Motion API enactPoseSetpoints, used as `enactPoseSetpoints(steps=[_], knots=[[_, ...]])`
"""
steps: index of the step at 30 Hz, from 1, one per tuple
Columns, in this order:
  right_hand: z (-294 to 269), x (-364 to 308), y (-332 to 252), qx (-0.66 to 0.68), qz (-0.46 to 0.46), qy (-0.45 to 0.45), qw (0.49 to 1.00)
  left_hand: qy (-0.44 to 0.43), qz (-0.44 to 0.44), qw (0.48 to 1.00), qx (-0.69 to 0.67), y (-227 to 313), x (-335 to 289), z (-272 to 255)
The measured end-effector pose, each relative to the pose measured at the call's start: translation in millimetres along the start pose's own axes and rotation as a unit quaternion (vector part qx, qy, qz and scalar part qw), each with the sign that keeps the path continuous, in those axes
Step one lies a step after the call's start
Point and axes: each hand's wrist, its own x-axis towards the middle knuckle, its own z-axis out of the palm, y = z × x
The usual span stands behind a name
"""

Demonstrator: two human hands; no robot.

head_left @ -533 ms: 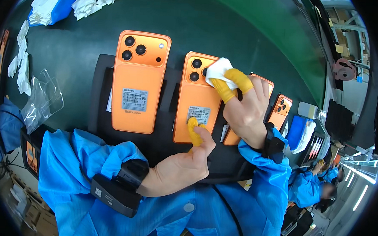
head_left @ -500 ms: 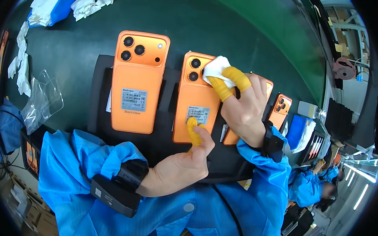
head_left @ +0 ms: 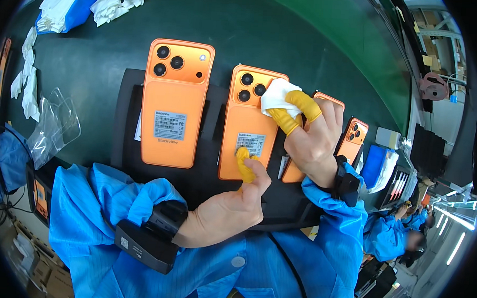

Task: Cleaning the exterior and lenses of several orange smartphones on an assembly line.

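An orange phone [head_left: 249, 120] lies back up on a black mat [head_left: 129, 121], with a grey label low on its back. Pressed against that label are the yellow-covered fingertips of my left hand [head_left: 229, 216], the other fingers curled in. My right hand [head_left: 315, 145], thumb and finger also in yellow covers, pinches a white cloth [head_left: 278, 96] on the phone's upper right, beside its camera lenses. Left of it lies a second orange phone [head_left: 172, 102], back up. A third orange phone [head_left: 294, 173] is partly hidden under my right hand.
Farther right is another orange phone [head_left: 353, 140]. White cloths [head_left: 119, 2] and a blue packet [head_left: 78, 8] lie at the far left, above a clear plastic bag [head_left: 56, 126]. Another blue packet [head_left: 375, 164] sits at the right. A co-worker in blue [head_left: 387, 238] appears beyond.
My right hand has slid the white cloth slightly right and toward me, uncovering the phone's third camera lens. The left hand keeps its place on the label.
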Motion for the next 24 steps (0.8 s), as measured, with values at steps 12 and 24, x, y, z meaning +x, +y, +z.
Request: enactPoseSetpoints(steps=[12,24], knots=[[9.9,12.1,9.7,-0.020,0.016,0.011,1.000,-0.009,-0.004,1.000,0.014,0.7,0.9,-2.3],[-7.7,-14.5,-22.6,-0.007,0.067,-0.035,0.997,0.006,-0.033,0.999,0.002,6.6,-1.7,1.4]])
